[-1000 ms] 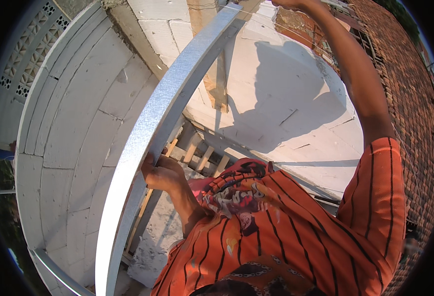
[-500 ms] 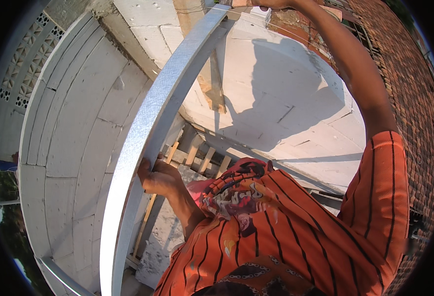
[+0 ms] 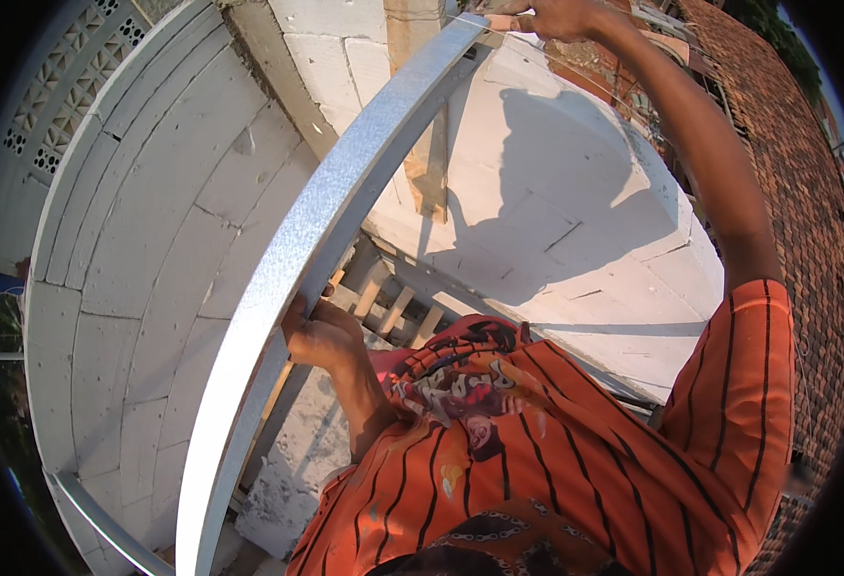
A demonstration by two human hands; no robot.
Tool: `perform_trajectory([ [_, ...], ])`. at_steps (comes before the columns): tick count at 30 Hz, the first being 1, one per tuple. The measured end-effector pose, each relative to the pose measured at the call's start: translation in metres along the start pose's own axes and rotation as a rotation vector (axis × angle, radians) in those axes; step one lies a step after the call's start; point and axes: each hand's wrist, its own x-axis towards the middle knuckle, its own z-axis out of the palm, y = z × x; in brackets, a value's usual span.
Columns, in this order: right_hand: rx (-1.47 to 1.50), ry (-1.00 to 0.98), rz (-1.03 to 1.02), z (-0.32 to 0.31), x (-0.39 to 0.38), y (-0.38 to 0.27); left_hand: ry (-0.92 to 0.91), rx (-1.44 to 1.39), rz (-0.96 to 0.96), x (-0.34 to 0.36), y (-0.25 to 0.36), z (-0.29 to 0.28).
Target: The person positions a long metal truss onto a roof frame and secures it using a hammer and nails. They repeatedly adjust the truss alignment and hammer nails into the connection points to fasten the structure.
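White block walls (image 3: 167,226), tiled roof (image 3: 777,125), silvery beam (image 3: 321,197) in left grip (image 3: 326,336)

From the person's head, a fisheye peers steeply down, orange shirt (image 3: 575,442) close at lower centre, tiled roof (image 3: 784,134) curving along the right edge.

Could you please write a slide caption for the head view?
Left hand grips a long metal beam, right hand at its far end, among pale block walls.
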Motion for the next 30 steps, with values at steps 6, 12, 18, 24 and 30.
perform_trajectory([
  [6,-0.004,0.011,0.009,-0.007,-0.005,0.000,-0.039,-0.022,-0.035,-0.005,0.005,0.007],
  [12,-0.017,0.004,0.015,-0.014,-0.010,0.001,-0.024,-0.083,-0.063,-0.003,0.001,0.002],
  [18,-0.007,0.005,-0.008,-0.007,0.002,0.004,0.007,-0.052,-0.048,-0.006,0.004,0.006],
  [24,-0.020,0.022,0.008,-0.012,-0.005,0.004,-0.022,-0.071,-0.049,-0.007,0.000,0.004],
  [30,-0.014,0.039,0.009,-0.005,-0.003,-0.008,-0.010,-0.080,-0.071,-0.009,0.004,0.005],
])
